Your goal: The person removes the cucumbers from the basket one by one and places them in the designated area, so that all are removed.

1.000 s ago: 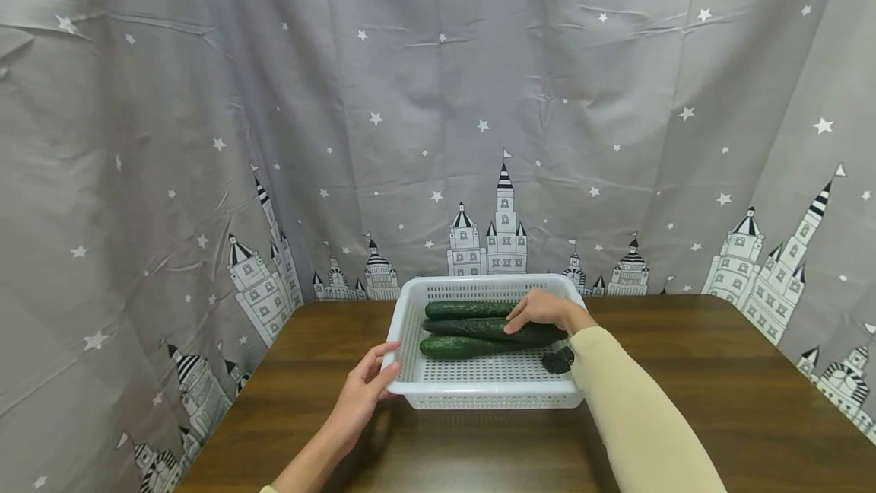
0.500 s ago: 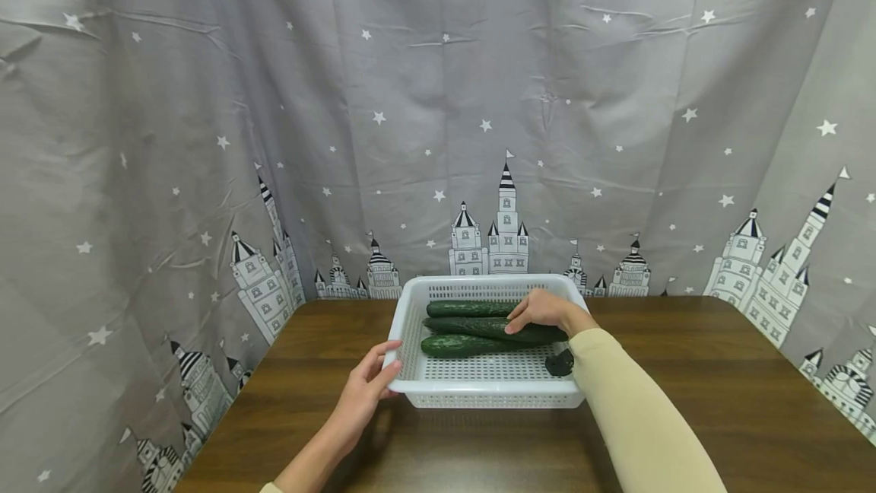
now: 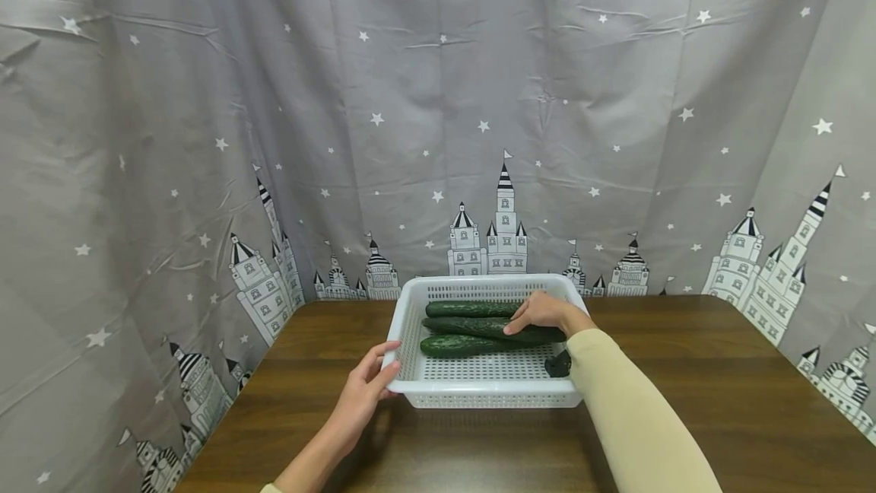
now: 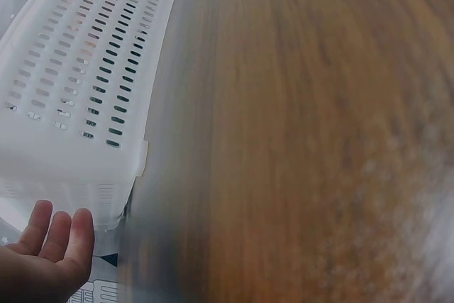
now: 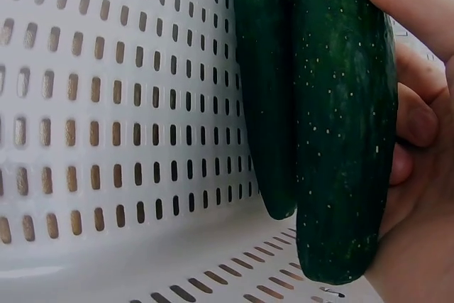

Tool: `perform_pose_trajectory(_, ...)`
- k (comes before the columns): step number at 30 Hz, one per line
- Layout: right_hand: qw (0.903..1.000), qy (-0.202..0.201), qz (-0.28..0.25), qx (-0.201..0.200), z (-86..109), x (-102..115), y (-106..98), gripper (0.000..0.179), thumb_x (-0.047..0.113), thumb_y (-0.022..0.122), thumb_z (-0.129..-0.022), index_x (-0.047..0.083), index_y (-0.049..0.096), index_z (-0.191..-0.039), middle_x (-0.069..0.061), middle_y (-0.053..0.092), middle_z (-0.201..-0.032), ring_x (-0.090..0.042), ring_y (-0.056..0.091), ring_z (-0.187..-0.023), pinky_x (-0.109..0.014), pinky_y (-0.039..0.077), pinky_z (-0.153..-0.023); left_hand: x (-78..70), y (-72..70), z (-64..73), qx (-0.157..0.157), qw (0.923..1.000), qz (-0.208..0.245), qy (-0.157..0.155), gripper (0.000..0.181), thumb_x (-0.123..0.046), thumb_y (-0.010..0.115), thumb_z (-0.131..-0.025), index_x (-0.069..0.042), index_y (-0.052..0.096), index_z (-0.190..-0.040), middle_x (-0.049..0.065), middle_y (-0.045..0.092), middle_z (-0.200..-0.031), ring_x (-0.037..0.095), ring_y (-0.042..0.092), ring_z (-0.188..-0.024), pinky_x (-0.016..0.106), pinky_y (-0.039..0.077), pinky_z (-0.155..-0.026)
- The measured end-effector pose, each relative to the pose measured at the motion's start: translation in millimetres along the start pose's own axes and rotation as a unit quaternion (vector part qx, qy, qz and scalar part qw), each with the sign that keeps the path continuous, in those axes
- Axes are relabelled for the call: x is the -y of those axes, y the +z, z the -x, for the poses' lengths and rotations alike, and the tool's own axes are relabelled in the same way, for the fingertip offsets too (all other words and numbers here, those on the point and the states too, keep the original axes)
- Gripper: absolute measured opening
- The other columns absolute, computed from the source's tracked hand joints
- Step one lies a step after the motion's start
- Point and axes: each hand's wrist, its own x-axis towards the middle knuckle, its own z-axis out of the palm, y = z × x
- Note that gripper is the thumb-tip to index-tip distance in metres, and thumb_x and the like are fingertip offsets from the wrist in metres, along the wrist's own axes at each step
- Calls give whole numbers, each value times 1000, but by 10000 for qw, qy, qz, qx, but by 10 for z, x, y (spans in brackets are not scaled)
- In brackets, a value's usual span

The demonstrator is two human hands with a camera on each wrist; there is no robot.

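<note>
Wooden table (image 3: 328,402), 3 cucumbers (image 3: 461,346) in basket (image 3: 493,401), hands (image 3: 366,381) (image 3: 547,310) gripping rim (image 3: 493,386) and middle cucumber (image 3: 468,326)

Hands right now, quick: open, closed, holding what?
Left hand: holding the white basket by its left end.
Right hand: holding the middle cucumber inside the basket.

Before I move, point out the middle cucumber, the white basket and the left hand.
Middle cucumber (image 3: 471,327), head view: left half's skin.
White basket (image 3: 493,386), head view: front rim.
Left hand (image 3: 364,388), head view: mid-hand.
</note>
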Motion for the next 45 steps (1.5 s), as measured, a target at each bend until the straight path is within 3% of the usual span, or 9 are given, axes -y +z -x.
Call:
perform_pose_trajectory(11, 9993, 39, -330, -144, 28, 22, 19, 39, 31, 85, -79, 5, 79, -107, -13, 68, -128, -36, 55, -128, -49, 47, -105, -2, -6, 10, 32, 10000, -26, -27, 40, -26, 60, -102, -16, 53, -140, 21, 59, -134, 32, 62, -106, 40, 50, -86)
perform_pose_trajectory(26, 9978, -272, -603, -102, -5, 66, -32, 39, 28, 83, -82, 2, 77, -110, -15, 70, -124, -38, 55, -129, -51, 46, -105, -14, 4, 19, -14, 10000, -68, -22, 40, -27, 60, -102, -15, 54, -140, 22, 59, -133, 22, 63, -98, 42, 50, -86)
perform_pose_trajectory(30, 9975, -349, -594, -125, -21, 83, -62, 40, 28, 83, -81, 1, 76, -111, -17, 69, -126, -39, 55, -129, -50, 46, -105, -13, 6, 33, -53, 9999, -149, 39, 40, -26, 60, -102, -14, 53, -140, 23, 59, -132, 25, 63, -100, 41, 51, -85)
perform_pose_trajectory(34, 9974, -407, -579, -146, -26, 89, -138, 36, 29, 83, -81, 3, 78, -107, -18, 68, -127, -40, 53, -131, -51, 46, -105, -7, 0, 22, -73, 9999, -113, 16, 40, -26, 60, -102, -15, 53, -140, 22, 59, -132, 30, 62, -103, 39, 50, -83)
perform_pose_trajectory(45, 9961, -564, -635, -225, 58, 194, -428, 39, 29, 83, -82, 3, 77, -110, -17, 67, -131, -42, 46, -137, -55, 42, -109, 8, 29, 24, -123, 9995, -283, 84, 42, -25, 61, -101, -14, 52, -141, 20, 60, -124, 21, 62, -93, 36, 52, -77)
